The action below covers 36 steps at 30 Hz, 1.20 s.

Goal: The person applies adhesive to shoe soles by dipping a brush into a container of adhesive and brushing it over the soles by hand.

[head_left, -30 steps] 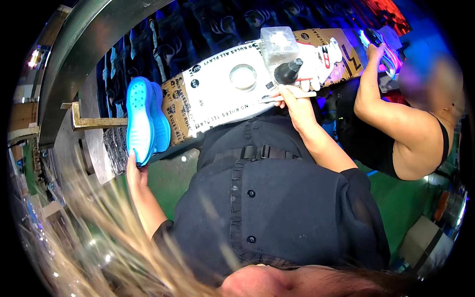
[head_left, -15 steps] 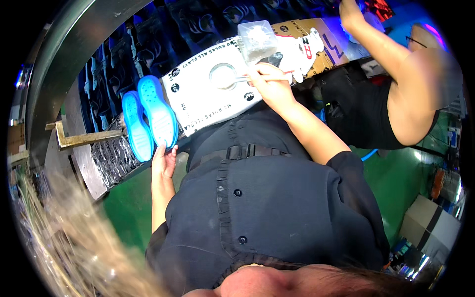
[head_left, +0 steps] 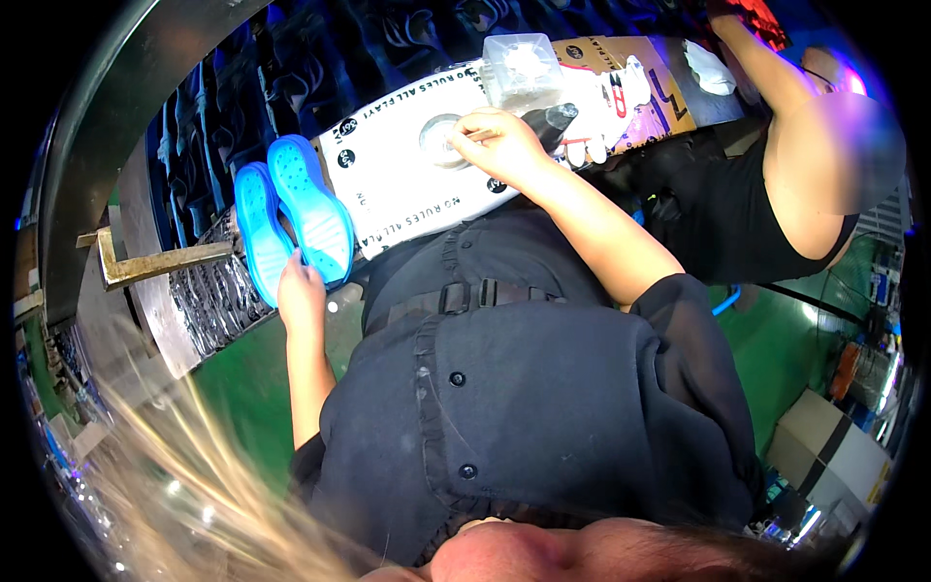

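Two bright blue shoe soles lie side by side at the left, the left sole (head_left: 256, 228) partly beneath the right sole (head_left: 312, 215). My left hand (head_left: 302, 283) is closed on the near end of the right sole, thumb on top. Over a round clear dish (head_left: 439, 142) my right hand (head_left: 499, 145) is closed in a pinch. A slim brush seen in it a moment earlier is now mostly hidden by the fingers. The dish rests on a white printed sheet (head_left: 393, 199) that covers a board in front of me.
Behind my right hand stands a clear plastic box (head_left: 522, 78). Beside it lie a dark pointed object (head_left: 553, 124), white gloves (head_left: 593, 116) and red-handled snips (head_left: 618, 95) on cardboard (head_left: 669, 112). A metal bracket (head_left: 170, 264) juts in at left. A co-worker's arm (head_left: 766, 63) reaches in at right.
My left hand has shifted up and left along the soles, its thumb now on top. My right hand has moved slightly up and left over the dish. The co-worker's hand has moved farther off.
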Each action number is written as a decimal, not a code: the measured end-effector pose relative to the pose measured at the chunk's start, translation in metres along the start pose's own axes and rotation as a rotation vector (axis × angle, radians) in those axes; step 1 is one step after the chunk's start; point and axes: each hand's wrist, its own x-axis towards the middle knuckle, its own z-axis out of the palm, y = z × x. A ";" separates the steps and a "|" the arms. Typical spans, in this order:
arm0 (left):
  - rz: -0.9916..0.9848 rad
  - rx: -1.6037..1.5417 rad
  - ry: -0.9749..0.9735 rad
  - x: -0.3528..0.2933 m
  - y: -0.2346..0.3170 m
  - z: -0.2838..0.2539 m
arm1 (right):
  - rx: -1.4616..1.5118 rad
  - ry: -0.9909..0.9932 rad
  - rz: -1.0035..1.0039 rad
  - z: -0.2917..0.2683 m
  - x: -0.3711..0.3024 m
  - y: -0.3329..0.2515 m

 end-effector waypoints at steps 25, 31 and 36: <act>-0.581 -1.660 -0.463 0.028 0.025 -0.007 | 0.547 0.266 0.220 -0.026 -0.033 -0.014; -0.171 -1.481 -0.237 0.017 0.109 -0.054 | 0.673 0.235 0.114 -0.033 -0.046 -0.045; -0.039 -1.262 -0.035 0.017 0.141 -0.065 | 0.302 0.114 -0.280 -0.027 -0.052 -0.076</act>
